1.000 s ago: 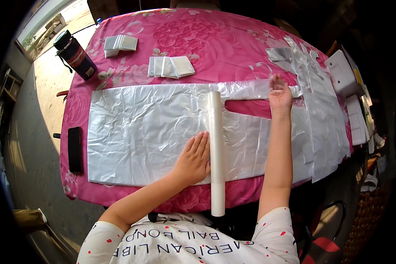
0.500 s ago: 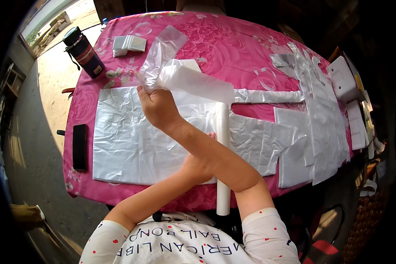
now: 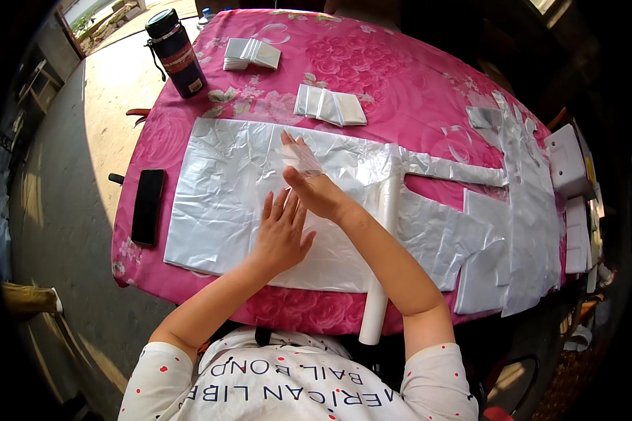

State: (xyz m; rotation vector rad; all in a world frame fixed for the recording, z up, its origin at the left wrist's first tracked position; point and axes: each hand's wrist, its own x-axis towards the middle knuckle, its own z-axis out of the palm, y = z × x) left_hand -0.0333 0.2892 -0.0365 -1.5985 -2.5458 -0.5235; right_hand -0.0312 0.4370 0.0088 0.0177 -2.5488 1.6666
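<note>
A stack of white plastic bags (image 3: pixel 211 210) lies flat across the near part of the table, its surface creased and shiny. Over its middle is a thin clear film, hard to tell from the bags below. My left hand (image 3: pixel 281 238) rests palm down on it, fingers spread. Just beyond, my right hand (image 3: pixel 316 193) is stretched out, thumb apart, with a bit of clear film (image 3: pixel 300 160) across its fingers, partly hiding them. A whitish film roll (image 3: pixel 381 270) lies beside my right forearm, its near end projecting past the table edge.
Small folded packets (image 3: pixel 330 105) lie beyond the bags, with another bundle (image 3: pixel 253 53) farther left. A dark flask (image 3: pixel 178 56) stands at the far left, a black phone (image 3: pixel 148 208) at the left edge. Cut plastic sheets (image 3: pixel 530 224) and white boxes (image 3: pixel 569 161) are at right.
My right hand has come down toward the bags, lowering the raised clear film. My left hand has moved left from the roll onto the bags. The middle packets are now uncovered.
</note>
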